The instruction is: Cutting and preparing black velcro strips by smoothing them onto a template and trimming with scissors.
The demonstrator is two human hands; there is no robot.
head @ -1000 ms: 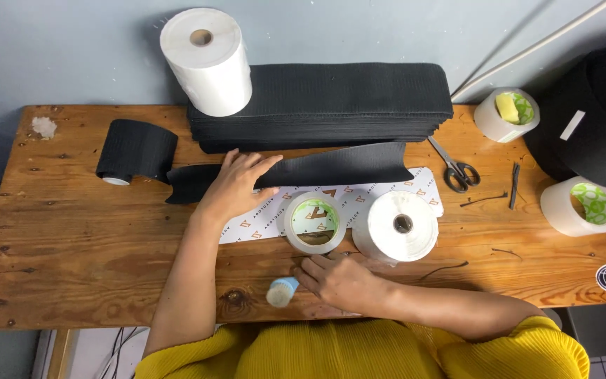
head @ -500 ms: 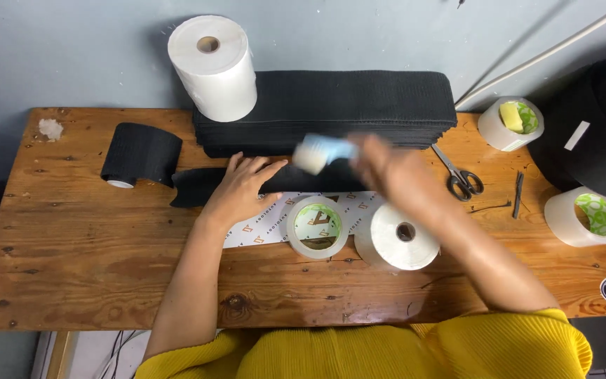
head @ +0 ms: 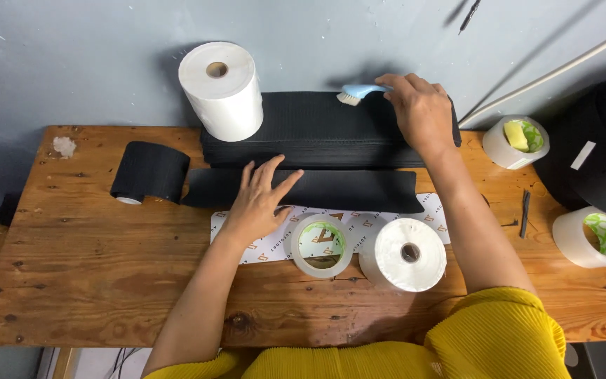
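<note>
- Right hand (head: 421, 112): fingers wrapped tight on a small light-blue brush (head: 359, 92), bristles down on top of the black fabric stack (head: 331, 130) at the back of the desk (head: 92, 281).
- Left hand (head: 259, 200): flat, fingers spread, holding nothing, pressing the black strip (head: 359, 191) that runs off a black roll (head: 150, 172).
- Brush: light, stiff plastic; best gripped by the handle, as here.
- Strip: soft, limp, likely to crease; best held flat under the palm or pinched at an edge.
- White sheet (head: 268, 242) with small brown marks beneath the strip.
- Clear tape roll (head: 321, 245) with green-printed core, beside a white roll (head: 402, 255); taller white roll (head: 220, 91) standing on the stack; two more tape rolls (head: 593, 237) at right, yellow-green inside.
</note>
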